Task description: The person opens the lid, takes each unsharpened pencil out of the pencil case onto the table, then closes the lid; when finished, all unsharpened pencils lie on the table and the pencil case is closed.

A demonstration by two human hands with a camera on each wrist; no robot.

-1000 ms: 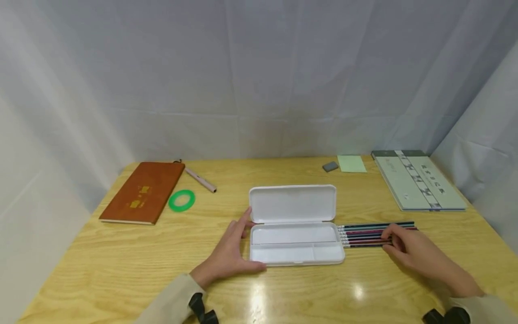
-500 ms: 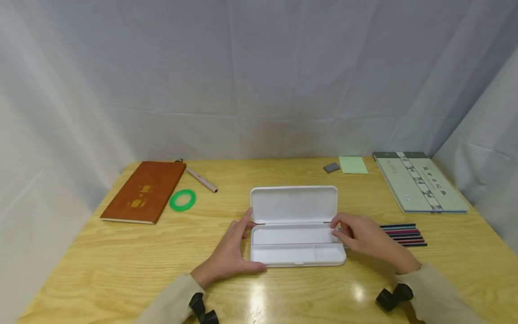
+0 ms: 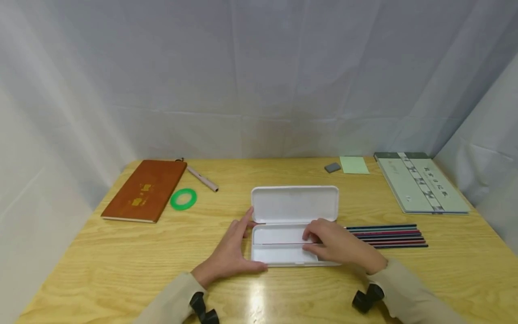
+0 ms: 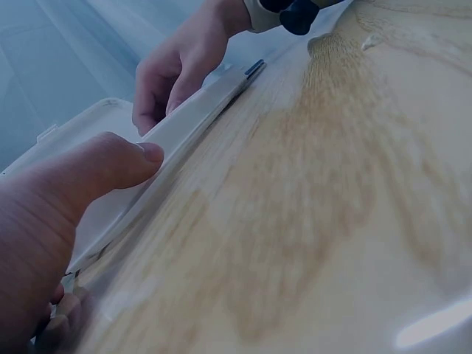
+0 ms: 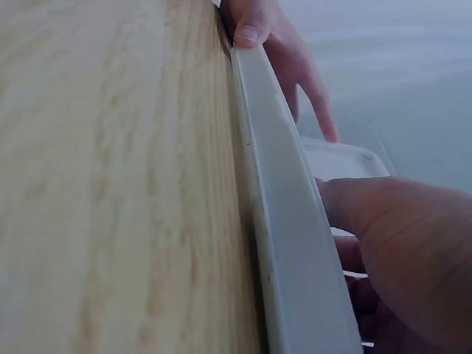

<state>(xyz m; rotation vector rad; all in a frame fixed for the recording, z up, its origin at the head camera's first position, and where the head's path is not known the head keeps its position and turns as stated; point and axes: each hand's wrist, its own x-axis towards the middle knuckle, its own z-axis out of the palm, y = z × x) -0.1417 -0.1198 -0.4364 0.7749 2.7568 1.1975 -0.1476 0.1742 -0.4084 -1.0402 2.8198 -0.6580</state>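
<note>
A white pencil case (image 3: 294,203) lies with its lid raised, divided inside into compartments. My left hand (image 3: 228,252) grips its left end, the thumb along the front edge and the other fingers at the back corner. Over the right half of the tray, my right hand (image 3: 336,243) reaches in with bent fingers, thumb and index on either side of the long divider. Whether it pinches anything is hidden. Several dark, teal and red pencils (image 3: 392,236) lie in a row just right of the case, their near ends behind the right hand.
On the left are a brown notebook (image 3: 145,191), a capped pen (image 3: 203,179) and a green tape ring (image 3: 183,199). Towards the back right sit a grey eraser (image 3: 332,167), pale green sticky notes (image 3: 354,164) and a light green book (image 3: 421,184).
My right hand has moved left from over the pencils, past the right end of the case, into its tray. The left hand keeps its grip, and the pencils remain on the table.
</note>
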